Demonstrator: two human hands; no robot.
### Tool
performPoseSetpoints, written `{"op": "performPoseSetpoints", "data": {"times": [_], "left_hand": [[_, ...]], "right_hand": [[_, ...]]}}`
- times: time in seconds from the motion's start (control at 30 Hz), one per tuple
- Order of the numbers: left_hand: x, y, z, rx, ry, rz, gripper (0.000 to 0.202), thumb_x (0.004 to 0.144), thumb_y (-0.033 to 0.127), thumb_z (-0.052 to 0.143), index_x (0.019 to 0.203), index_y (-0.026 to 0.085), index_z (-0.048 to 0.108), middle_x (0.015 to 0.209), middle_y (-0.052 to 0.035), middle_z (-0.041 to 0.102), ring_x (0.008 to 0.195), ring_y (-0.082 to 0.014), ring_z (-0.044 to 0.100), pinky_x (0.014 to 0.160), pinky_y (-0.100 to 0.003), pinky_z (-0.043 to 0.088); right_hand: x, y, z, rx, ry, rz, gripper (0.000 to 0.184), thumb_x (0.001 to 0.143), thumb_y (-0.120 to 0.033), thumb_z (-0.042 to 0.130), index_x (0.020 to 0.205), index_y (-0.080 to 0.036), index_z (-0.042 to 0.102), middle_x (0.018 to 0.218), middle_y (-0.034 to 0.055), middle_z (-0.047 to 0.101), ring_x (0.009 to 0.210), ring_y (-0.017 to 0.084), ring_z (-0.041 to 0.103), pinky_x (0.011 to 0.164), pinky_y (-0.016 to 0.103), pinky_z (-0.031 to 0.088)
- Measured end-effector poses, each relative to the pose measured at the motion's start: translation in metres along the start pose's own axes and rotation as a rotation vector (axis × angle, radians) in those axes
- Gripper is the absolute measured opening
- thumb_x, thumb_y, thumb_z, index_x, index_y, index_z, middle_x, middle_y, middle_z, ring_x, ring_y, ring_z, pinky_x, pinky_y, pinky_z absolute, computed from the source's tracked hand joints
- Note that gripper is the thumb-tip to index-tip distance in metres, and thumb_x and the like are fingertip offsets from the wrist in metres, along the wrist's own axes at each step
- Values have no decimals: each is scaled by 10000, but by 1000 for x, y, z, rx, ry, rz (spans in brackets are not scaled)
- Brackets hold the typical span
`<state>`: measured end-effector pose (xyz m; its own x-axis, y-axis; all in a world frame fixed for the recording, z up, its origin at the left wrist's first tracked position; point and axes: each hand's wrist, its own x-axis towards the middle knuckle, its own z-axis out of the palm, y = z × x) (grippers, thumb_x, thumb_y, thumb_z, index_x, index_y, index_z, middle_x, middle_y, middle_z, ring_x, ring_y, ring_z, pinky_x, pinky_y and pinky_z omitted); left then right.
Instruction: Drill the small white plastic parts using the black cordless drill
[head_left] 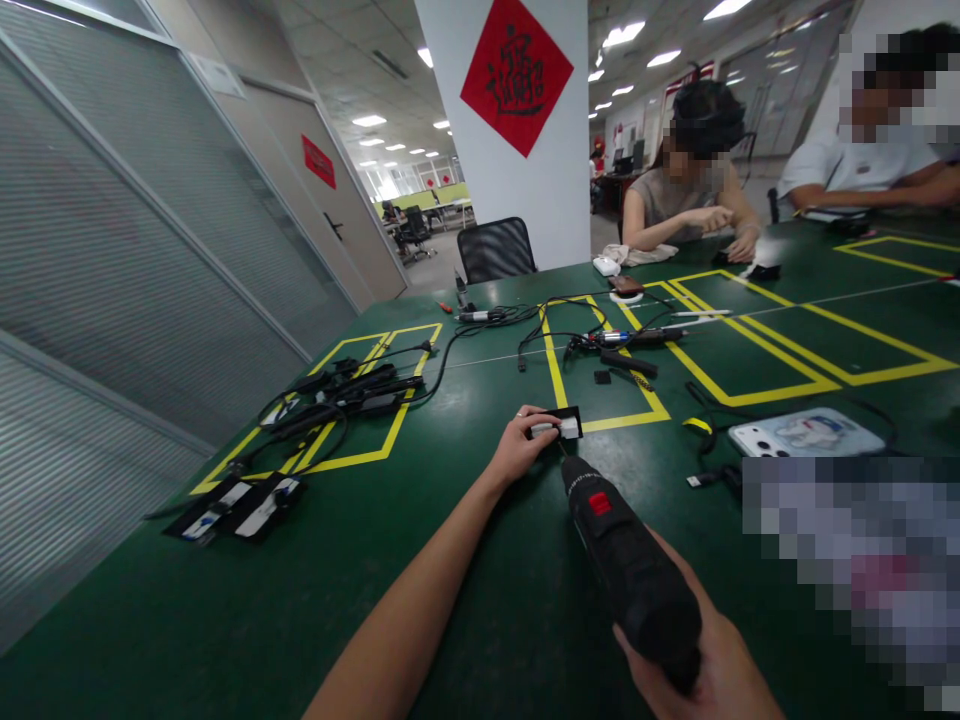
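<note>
- The right hand (705, 660) is wrapped tight round a black electric screwdriver (630, 570), bit aimed forward and down.
- Just past the bit tip, the left hand (517, 445) pinches a small black-and-white module (559, 425) flat against the green table (465, 600) — likely to steady it.
- Left of that grip lie similar modules (240, 505); beyond, tangled cables (352, 390).
- Farthest off, two seated people work — hands apart from these.

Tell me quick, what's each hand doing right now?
Left hand: closed on a small black module, pinning it to the table.
Right hand: gripping a black electric screwdriver.
</note>
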<state>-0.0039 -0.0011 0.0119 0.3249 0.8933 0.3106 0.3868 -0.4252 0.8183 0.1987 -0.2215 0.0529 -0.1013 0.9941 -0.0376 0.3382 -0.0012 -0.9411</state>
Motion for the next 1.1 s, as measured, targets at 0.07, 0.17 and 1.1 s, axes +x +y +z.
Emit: {"op": "performPoseSetpoints", "data": {"times": [0.07,0.17,1.1], "left_hand": [[0,1,0,-4,1,-3,203,794,265,604,966,201,691,1052,-68,547,1075,-212,509,924,-319,396],[0,3,0,-3,2,-17,202,792,262,604,963,203,693,1051,-68,554,1072,-213,510,916,-319,404],[0,3,0,-13,10,-8,201,789,270,608,957,203,695,1047,-68,554,1040,-203,524,923,-324,398]], "right_hand": [[0,-1,0,2,15,12,712,740,-178,536,1390,-162,248,1178,156,601,1114,274,570,930,408,453],[0,-2,1,3,14,35,719,735,-175,538,1394,-161,248,1180,157,603,1082,274,592,916,412,461],[-1,-4,1,-5,4,34,720,746,-177,539,1397,-166,233,1183,155,596,1083,270,588,947,421,440]]}}
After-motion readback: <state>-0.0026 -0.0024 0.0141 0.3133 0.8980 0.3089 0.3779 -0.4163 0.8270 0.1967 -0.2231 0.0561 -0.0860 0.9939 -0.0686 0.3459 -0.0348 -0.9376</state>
